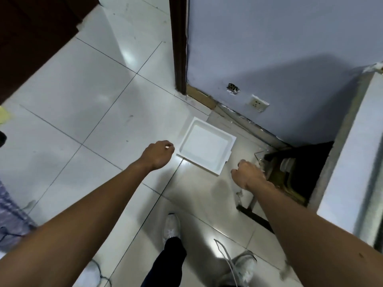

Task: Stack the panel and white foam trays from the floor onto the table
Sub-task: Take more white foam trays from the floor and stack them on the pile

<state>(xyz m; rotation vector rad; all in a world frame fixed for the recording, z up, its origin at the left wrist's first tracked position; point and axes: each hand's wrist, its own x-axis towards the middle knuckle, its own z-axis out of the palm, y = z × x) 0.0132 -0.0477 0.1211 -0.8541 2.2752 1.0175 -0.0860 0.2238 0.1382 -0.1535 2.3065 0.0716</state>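
A white foam tray (206,146) lies open side up on the tiled floor (83,90), below the wall socket (258,104). The left hand (158,154) hovers just left of the tray and the right hand (247,175) just right of it, toward the table (356,152). Both have fingers curled in, empty, and neither touches the tray.
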